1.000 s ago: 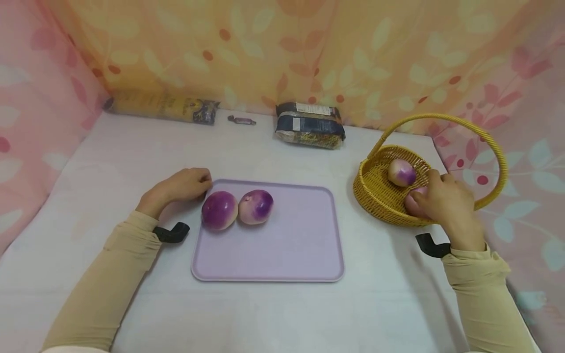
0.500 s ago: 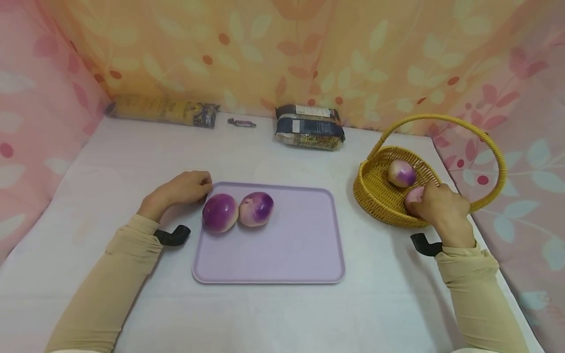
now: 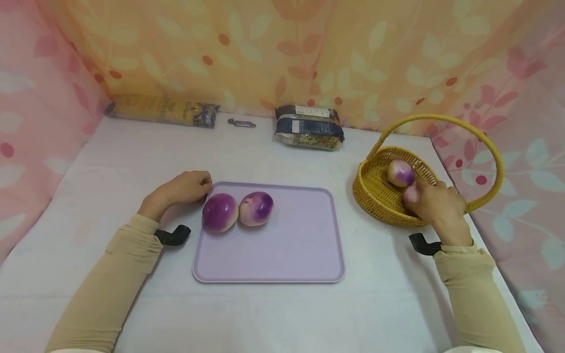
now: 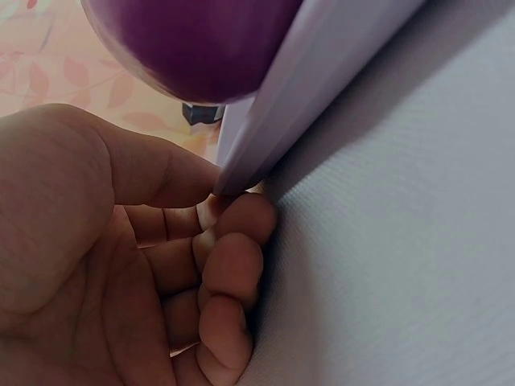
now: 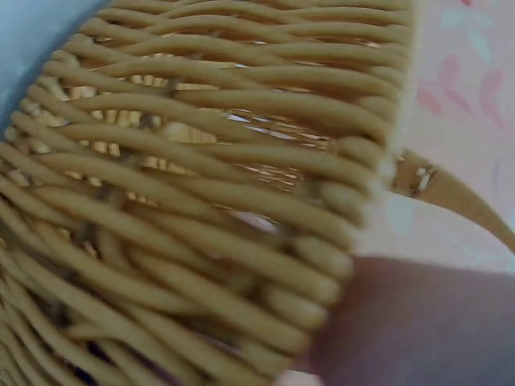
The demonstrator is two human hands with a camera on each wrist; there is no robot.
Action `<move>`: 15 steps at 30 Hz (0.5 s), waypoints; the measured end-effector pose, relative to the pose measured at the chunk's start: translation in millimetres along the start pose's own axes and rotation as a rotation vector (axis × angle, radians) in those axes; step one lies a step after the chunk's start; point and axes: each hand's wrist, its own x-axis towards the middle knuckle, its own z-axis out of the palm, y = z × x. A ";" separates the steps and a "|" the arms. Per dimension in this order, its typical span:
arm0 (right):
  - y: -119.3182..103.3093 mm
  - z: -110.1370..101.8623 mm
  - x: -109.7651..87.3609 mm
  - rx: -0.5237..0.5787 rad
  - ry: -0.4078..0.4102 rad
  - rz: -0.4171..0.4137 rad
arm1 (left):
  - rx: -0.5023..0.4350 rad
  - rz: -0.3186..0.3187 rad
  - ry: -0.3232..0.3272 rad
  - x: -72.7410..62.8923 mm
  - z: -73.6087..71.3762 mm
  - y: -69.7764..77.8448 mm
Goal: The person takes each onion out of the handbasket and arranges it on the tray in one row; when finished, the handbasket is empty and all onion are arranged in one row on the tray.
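At the upper-left corner of the lilac tray [image 3: 287, 245], my left hand [image 3: 183, 189] pinches the rim. The left wrist view shows its thumb [image 4: 173, 177] on the rim and the other fingers curled at its underside. Two purple-and-white turnips, a left one [image 3: 219, 212] and a right one [image 3: 256, 209], lie side by side on the tray. My right hand [image 3: 439, 203] reaches over the near rim of the yellow wicker basket [image 3: 371, 198] and grips a turnip [image 3: 412, 194], mostly hidden by the fingers. Another turnip [image 3: 400, 173] lies behind it. Basket weave [image 5: 201, 161] fills much of the right wrist view.
The basket's tall handle [image 3: 441, 117] arches over and to the right of my right hand. Along the back of the white table [image 3: 145, 152] lie a long yellow packet [image 3: 159, 110], a small wrapped candy [image 3: 242, 123] and a dark-labelled bag [image 3: 309, 127]. Patterned curtains [image 3: 247, 49] enclose the table.
My right hand has moved slightly left and deeper into the basket, its fingers closing round the near turnip. The left hand stays at the tray corner.
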 end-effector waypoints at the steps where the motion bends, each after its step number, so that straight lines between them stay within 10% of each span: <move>1: 0.2 -1.3 -1.0 0.010 0.014 -0.003 | -0.003 0.003 -0.002 0.0 0.2 0.3; 15: -46.5 -29.5 -19.8 0.494 0.210 -0.285 | 0.000 -0.006 -0.006 -0.5 -0.1 2.9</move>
